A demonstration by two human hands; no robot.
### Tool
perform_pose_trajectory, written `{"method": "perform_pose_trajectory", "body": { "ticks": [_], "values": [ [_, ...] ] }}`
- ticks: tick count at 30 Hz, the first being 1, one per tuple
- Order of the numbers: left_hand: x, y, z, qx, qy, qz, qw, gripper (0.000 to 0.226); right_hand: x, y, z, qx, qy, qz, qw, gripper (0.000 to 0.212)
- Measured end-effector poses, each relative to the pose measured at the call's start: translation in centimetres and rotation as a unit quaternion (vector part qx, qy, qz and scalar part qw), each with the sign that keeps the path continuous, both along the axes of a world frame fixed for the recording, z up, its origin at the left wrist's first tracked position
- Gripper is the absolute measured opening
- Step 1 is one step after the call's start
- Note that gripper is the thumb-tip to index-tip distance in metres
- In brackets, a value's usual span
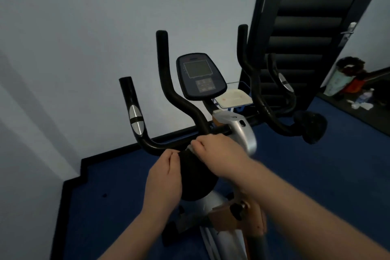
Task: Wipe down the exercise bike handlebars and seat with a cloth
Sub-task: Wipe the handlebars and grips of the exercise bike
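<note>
In the head view, both hands met at the near middle of the exercise bike (232, 131), over the front tip of the black seat (196, 177). The left hand (163, 177) lay along the seat's left edge with its fingers curled in toward the tip; whether they gripped the seat itself or an edge of cloth could not be told. The right hand (219, 150) came in from the right, fingers bent and pinching a small pale grey scrap of cloth (190, 147) just at the seat's nose. The two hands were close together, nearly touching at the fingertips.

The handlebars (168, 95) rose beyond the hands: black curved tubes, with an outer left grip carrying a silver pulse pad (136, 120) and a matching one on the far right. Between the bars stood the dark console (199, 77) with its grey screen. A pale tray (234, 98) sat just right of the console.

The bike stood on blue floor (109, 207) against a pale wall (84, 27). A dark slatted door (299, 27) stood at the far right, with clutter on the floor beside it.
</note>
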State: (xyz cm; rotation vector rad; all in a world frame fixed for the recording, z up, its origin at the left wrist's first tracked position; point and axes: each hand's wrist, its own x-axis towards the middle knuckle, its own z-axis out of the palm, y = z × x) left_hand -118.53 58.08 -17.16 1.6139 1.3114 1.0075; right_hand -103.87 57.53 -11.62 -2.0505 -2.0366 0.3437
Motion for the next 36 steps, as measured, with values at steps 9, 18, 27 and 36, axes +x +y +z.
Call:
{"method": "perform_pose_trajectory", "body": {
  "ticks": [9, 18, 27, 36],
  "values": [
    [0.8, -0.7, 0.2, -0.001, -0.005, 0.061, 0.998, 0.039, -1.4, 2.0, -0.2, 0.015, -0.235, 0.082, 0.968, 0.022],
    [1.0, -1.7, 0.5, 0.005, 0.039, 0.136, 0.990, 0.038, 0.0, 1.4, -0.3, 0.059, -0.158, 0.234, 0.958, 0.031],
    [1.1, -1.8, 0.6, 0.012, 0.058, 0.129, 0.990, 0.031, -1.7, 2.6, -0.2, 0.030, -0.176, 0.204, 0.963, 0.033],
    [0.8, -1.2, 0.0, -0.002, -0.013, 0.111, 0.994, 0.038, -0.3, 0.8, -0.8, 0.051, -0.154, 0.086, 0.983, 0.027]
  ]
}}
